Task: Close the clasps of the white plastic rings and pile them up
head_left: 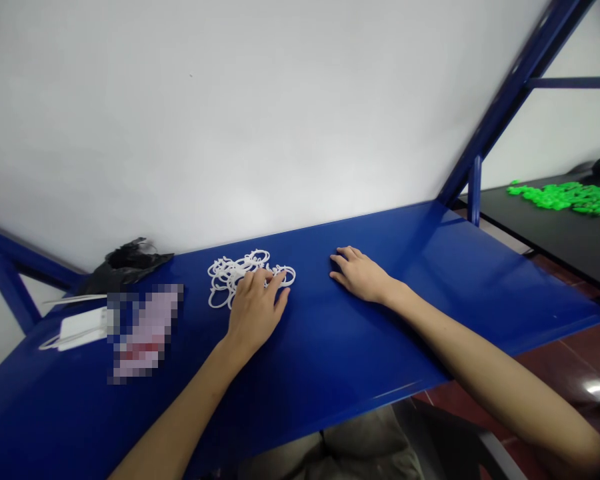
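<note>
A loose pile of white plastic rings (221,273), each with small knobs or hooks, lies on the blue table (320,360). My left hand (257,303) rests over the right side of this pile, fingers spread and hiding part of it. One ring shows beyond its fingertips; I cannot see a grip on any of them. To the right, my right hand (360,272) lies low on the bare table surface, fingers apart and holding nothing. A gap of blue tabletop separates it from the rings.
At the left are a black plastic bag (125,267), a white box-like device with a cable (83,329), and a blurred pinkish item (147,333). A blue metal post (505,107) rises at the right. Beyond it, a black table (545,233) bears many green pieces (570,197).
</note>
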Demonstrator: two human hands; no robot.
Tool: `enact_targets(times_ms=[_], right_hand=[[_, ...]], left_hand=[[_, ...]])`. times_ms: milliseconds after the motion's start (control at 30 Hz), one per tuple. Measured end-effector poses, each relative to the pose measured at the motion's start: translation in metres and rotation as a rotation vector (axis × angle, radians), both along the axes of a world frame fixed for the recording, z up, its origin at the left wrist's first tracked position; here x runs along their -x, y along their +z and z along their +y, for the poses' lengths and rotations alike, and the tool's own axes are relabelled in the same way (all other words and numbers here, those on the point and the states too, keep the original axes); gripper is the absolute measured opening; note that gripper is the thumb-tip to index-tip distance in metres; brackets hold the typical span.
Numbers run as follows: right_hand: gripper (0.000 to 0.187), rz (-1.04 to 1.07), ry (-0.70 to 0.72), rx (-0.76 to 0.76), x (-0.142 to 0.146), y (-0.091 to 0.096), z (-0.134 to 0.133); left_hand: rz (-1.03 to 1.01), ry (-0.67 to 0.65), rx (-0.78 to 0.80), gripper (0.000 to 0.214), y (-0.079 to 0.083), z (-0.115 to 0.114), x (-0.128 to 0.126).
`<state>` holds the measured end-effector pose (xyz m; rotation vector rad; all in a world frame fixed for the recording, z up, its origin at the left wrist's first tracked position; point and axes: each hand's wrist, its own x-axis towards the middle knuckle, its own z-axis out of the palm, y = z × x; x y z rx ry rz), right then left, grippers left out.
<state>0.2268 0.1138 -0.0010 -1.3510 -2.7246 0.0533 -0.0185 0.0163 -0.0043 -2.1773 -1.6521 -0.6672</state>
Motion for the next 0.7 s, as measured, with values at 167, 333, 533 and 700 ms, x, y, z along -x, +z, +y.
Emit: enact_targets(times_ms=[167,333,533,700], right_hand=[[0.050,0.008,0.000,0.012,0.001,0.000,-0.001],[0.048,0.044,0.007,0.011,0.001,-0.001,0.000],[0.045,0.343,0.220,0.081,0.012,0.006,-0.013],[0.044,0.480,0.339,0.168,0.024,0.012,-0.034]], left_hand=[[0.072,0.009,0.034,0.023,-0.003,0.005,0.004],[0.088,-0.045,-0.043,0.019,-0.001,0.003,0.004],[0.053,-0.248,-0.117,0.013,0.001,-0.002,-0.001],[0.000,-0.327,-0.096,0.010,0.001,-0.005,-0.006]])
